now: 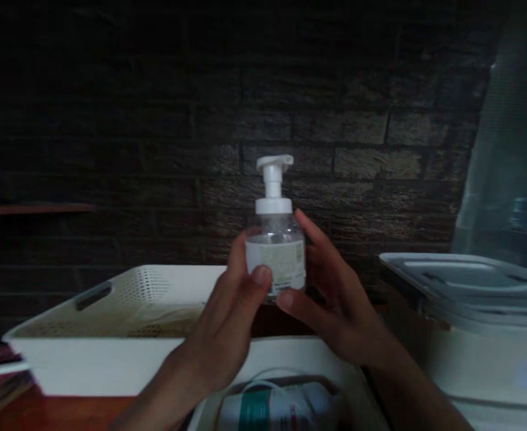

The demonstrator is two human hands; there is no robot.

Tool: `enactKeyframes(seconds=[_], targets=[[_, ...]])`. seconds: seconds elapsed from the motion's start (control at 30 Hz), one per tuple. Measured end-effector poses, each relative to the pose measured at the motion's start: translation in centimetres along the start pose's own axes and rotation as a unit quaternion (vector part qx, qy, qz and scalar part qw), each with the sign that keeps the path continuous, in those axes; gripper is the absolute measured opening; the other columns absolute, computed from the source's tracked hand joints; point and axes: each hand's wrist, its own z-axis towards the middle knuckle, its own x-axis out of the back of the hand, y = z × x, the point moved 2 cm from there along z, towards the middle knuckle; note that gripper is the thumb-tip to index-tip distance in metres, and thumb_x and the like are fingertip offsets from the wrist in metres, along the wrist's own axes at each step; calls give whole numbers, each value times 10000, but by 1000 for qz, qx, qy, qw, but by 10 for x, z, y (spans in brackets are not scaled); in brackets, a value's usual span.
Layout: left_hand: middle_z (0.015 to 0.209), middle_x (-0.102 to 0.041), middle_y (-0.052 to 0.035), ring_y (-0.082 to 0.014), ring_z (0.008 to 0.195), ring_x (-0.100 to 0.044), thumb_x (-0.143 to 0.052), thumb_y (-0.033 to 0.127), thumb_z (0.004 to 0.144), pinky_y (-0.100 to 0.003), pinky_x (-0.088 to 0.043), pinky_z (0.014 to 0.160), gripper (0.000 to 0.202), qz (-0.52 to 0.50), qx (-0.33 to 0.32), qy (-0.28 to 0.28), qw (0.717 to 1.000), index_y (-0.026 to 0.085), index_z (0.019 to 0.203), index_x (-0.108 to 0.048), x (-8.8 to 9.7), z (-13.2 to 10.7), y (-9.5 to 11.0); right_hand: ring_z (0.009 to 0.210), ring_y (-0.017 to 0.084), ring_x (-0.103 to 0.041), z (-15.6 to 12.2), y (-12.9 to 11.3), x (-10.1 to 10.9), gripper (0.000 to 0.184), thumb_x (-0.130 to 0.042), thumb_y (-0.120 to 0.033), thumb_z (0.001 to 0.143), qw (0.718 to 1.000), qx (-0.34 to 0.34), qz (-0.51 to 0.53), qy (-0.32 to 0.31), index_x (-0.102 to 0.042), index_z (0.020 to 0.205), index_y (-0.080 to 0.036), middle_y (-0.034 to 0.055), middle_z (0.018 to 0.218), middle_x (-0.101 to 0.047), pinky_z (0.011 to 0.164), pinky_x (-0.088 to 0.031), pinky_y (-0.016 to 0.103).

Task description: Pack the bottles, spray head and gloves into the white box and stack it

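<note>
A dark brick wall (263,72) fills most of the back, with rough, bumpy bricks that fade to black in the upper left, where it is too dark to see much. A big box (492,359) with smooth pale sides and a gray see-through lid (479,278) sits at the lower right, cut off by the edge. A white plastic basket (97,365) is at the lower left, full of little holes at the back, with a long handle slot; the left arm hides part of it, and what lies inside is hard to make out. A thin, cloudy sheet (510,131) hangs at the right, cut off too. A white bin (285,347) at the bottom middle holds a rounded bottle with a green band (257,410), partly cut off below. The left hand (227,323) and right hand (344,311) both hold a pump bottle (281,263) in the middle of the frame, closed around its two sides, thumbs in front; some fingers are hidden behind it. It stands up straight, see-through and round, with a white collar and a white pump top whose spout points right. Its label (284,257) is white and pale green, with tiny print too blurry to read.
</note>
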Motion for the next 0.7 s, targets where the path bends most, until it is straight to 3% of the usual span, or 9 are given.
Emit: enactKeyframes(seconds=[0.13,0.33,0.47,0.57,0.63,0.7], targets=[[1549,-559,-110,-350,1397,-515,-550,466,1062,-493,-390,1179,641,-2,-8,-26,1000,277,1638,-343,3,-2,6,1061,230,-711,-1,1,-2,886,-814,-242,940,999,-13,37,7,-335,1651,-466,23,1320,-698,1041,-590,440],[1542,-577,-46,-262,1285,-600,-589,393,1066,-391,-443,1109,570,-60,-23,-76,995,334,1592,-379,5,-1,11,948,218,-766,-1,2,-6,976,-915,-148,817,993,-24,112,20,-431,1591,-491,12,1265,-755,910,-652,392],[1507,-611,-33,-248,1276,-615,-612,373,1062,-370,-465,1082,557,-104,-10,-84,991,333,1575,-400,5,1,10,1021,246,-785,0,4,-8,1082,-947,-135,770,988,-37,147,22,-383,1614,-510,23,1484,-666,849,-677,369],[1504,-618,-30,-251,1258,-631,-592,392,1071,-386,-484,1061,545,-124,5,-96,988,342,1577,-399,4,2,10,1203,307,-733,-1,6,-6,1120,-953,-131,756,993,-33,108,30,-361,1629,-506,22,1613,-552,857,-680,364],[1512,-615,-26,-251,1267,-630,-591,398,1071,-394,-480,1074,530,-115,6,-101,988,349,1569,-417,4,2,11,1298,340,-680,-2,6,-3,1129,-951,-123,754,996,-32,75,29,-354,1636,-496,24,1633,-527,877,-679,375],[1517,-612,-25,-252,1299,-616,-607,390,1065,-398,-453,1116,523,-95,1,-95,991,347,1559,-443,6,2,11,1263,327,-703,-2,6,-2,1117,-928,-123,785,997,-38,70,17,-325,1644,-508,29,1597,-568,906,-673,399]])
